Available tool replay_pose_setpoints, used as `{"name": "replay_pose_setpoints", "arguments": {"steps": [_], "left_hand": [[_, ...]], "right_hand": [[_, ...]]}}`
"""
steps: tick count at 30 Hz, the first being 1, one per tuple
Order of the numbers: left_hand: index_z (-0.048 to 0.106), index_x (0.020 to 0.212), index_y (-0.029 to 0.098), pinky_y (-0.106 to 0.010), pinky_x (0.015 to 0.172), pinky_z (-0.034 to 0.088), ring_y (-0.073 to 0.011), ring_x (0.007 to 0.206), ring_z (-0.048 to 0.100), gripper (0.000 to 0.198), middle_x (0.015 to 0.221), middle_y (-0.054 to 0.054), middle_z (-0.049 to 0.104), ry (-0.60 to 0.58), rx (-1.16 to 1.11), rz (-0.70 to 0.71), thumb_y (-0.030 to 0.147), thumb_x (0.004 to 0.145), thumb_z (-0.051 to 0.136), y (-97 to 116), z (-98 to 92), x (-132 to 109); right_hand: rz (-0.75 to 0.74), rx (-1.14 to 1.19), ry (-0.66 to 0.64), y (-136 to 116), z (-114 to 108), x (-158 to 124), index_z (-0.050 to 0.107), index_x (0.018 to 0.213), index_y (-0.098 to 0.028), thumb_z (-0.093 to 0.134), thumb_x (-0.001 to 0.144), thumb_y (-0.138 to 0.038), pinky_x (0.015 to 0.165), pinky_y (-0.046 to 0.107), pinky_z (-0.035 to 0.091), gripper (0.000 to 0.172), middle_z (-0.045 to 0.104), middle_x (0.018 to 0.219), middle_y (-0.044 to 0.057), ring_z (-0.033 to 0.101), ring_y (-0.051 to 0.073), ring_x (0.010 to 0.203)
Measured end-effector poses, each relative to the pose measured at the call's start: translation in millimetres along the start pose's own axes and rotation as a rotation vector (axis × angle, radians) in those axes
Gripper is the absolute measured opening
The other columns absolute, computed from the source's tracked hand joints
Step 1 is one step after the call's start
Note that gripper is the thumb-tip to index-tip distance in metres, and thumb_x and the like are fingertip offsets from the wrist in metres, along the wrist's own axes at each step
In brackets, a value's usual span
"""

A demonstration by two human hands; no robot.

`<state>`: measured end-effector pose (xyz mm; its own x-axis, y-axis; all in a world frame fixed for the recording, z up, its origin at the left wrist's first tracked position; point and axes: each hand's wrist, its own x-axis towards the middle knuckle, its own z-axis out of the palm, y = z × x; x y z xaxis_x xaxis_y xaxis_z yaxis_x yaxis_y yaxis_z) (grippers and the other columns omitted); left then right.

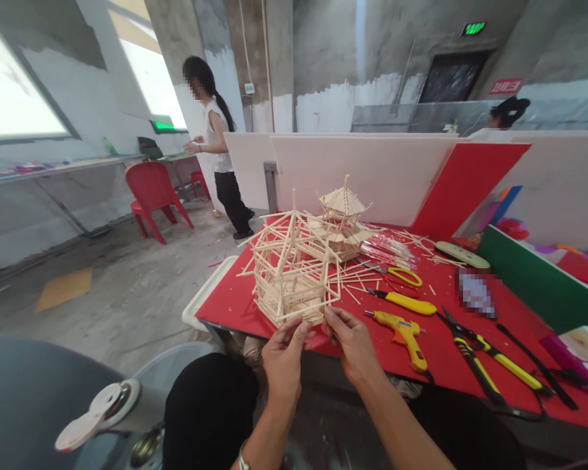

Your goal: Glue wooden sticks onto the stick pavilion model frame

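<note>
A pavilion-like frame of thin wooden sticks (290, 271) stands at the near edge of a red table (441, 352). My left hand (283, 360) reaches up to its lower front edge, fingers curled and pinching at the base. My right hand (351, 344) touches the frame's lower right corner with fingertips together. Whether a loose stick is between the fingers I cannot make out. A smaller finished stick pagoda (343, 217) sits just behind the frame. Loose sticks (360, 277) lie scattered to the right.
On the table right of my hands lie a yellow glue gun (406, 334), a yellow utility knife (406, 301), yellow-handled scissors (400, 274) and pliers (480, 365). White and red boards (372, 171) stand behind. A person (220, 150) stands far left by a red chair (153, 193).
</note>
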<state>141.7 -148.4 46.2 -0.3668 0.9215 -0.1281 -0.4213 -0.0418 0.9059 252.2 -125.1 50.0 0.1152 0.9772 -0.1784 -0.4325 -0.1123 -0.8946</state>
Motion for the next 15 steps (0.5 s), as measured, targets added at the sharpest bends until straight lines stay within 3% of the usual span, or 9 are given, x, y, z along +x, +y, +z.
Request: {"name": "replay_pose_setpoints", "arguments": {"steps": [15], "left_hand": [[0.074, 0.09, 0.012, -0.026, 0.055, 0.056, -0.0196, 0.064, 0.071, 0.037, 0.075, -0.009, 0.076, -0.014, 0.014, -0.016, 0.033, 0.061, 0.084, 0.1, -1.1, 0.6]], "right_hand": [[0.006, 0.02, -0.033, -2.0, 2.9, 0.0, 0.072, 0.078, -0.017, 0.08, 0.064, -0.043, 0.047, 0.02, 0.027, 0.031, 0.05, 0.056, -0.005, 0.037, 0.007, 0.05]]}}
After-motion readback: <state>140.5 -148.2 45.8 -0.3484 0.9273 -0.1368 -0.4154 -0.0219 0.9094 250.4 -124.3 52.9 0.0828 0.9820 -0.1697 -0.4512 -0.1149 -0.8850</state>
